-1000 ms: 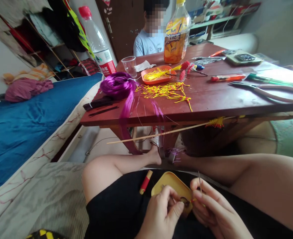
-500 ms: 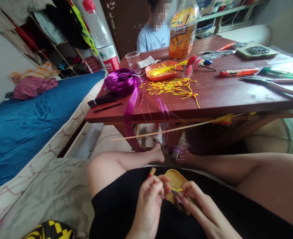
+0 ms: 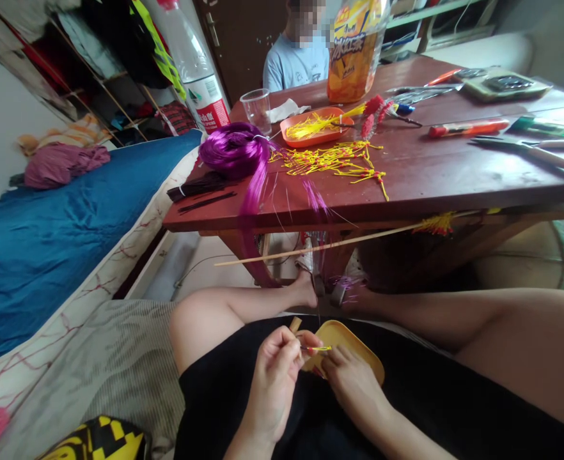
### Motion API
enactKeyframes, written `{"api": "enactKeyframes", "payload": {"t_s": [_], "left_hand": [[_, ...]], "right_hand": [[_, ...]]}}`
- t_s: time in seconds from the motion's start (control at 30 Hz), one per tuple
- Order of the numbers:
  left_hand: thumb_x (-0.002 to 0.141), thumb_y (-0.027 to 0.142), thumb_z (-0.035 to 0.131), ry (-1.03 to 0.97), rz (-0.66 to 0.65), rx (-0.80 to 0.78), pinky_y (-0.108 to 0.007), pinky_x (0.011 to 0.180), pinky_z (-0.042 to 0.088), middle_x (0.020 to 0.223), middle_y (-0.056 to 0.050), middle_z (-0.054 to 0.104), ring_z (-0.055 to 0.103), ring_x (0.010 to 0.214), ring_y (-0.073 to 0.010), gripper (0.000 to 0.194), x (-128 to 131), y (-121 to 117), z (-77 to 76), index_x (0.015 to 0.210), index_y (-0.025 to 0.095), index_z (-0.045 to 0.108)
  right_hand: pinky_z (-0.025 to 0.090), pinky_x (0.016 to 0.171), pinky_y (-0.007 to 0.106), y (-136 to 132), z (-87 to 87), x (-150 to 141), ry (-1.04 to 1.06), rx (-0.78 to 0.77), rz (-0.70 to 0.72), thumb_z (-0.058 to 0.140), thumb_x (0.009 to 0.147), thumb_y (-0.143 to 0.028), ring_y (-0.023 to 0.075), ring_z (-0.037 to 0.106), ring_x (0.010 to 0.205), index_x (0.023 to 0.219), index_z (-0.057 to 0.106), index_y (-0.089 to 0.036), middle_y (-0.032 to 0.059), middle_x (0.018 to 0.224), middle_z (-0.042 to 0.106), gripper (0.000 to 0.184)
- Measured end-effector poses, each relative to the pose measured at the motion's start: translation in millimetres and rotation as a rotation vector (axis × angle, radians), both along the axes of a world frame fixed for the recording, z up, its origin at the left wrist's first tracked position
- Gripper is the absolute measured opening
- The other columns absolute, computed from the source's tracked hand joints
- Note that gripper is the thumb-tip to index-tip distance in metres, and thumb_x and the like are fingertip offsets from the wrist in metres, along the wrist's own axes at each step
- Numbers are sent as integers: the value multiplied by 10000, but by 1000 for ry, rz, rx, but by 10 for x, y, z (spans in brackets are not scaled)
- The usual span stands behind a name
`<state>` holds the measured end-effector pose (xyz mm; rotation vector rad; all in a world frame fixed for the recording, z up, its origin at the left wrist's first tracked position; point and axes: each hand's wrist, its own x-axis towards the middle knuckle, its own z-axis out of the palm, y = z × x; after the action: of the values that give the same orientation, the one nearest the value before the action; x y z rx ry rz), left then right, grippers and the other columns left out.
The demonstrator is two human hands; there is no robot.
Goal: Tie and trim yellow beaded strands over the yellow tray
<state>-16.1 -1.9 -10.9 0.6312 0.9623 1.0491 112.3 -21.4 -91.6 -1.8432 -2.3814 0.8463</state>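
Note:
Low over my lap, my left hand (image 3: 278, 367) is closed, pinching a thin strand with yellow ends and red binding (image 3: 321, 349) between thumb and fingertips. The strand's yellow tips point right, toward my right hand (image 3: 353, 378). That hand is back-up over the yellow tray (image 3: 376, 363), its fingers bent down and close together; whatever they hold is hidden. The tray rests on my black-clothed lap, partly covered by both hands. A short light-brown stick end (image 3: 295, 324) sticks up just behind my left fingers.
On the red-brown table (image 3: 421, 172) lie a purple fibre bundle (image 3: 234, 153), several yellow-red strands (image 3: 325, 160), an orange dish (image 3: 294, 140), pliers (image 3: 531, 147) and dark sticks (image 3: 198, 188). A thin rod (image 3: 320, 246) juts along its near edge. A person (image 3: 294, 67) sits beyond.
My right hand has moved left and turned knuckles-up over the tray; the pinkish object beside it no longer shows. My left hand has shifted slightly left, still pinching the strand.

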Motion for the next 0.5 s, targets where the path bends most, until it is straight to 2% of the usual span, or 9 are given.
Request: {"api": "enactKeyframes", "payload": {"t_s": [0.1,0.23,0.37,0.5], "left_hand": [[804,213,564,37,-27,27,-327,821,413,773,-53,675,603,848,-199,213,-20,-5,-16,608,171,492],[806,236,574,56,-43,18,-309,835,394,700,-21,637,600,847,-193,202,-24,-17,-24,628,168,508],[816,232,570,44,-51,31,-257,738,402,687,0,592,580,756,-150,205,0,-22,-30,635,166,499],[798,258,598,46,-51,-9,-226,610,374,752,-9,609,493,562,-82,230,-5,-34,-67,624,157,485]], "right_hand": [[501,686,325,-30,-42,-100,-60,-75,17,526,872,-156,167,631,766,870,632,-132,35,859,660,109],[527,678,334,-48,-81,-189,-105,-132,21,537,884,-278,141,631,738,933,606,-130,18,872,649,171],[525,640,309,-65,-75,-181,-108,-131,15,534,885,-276,135,636,701,941,608,-129,15,838,658,173],[457,541,258,-117,-37,-4,-119,-74,-14,480,882,-157,181,669,692,914,639,-148,50,819,686,162]]}}
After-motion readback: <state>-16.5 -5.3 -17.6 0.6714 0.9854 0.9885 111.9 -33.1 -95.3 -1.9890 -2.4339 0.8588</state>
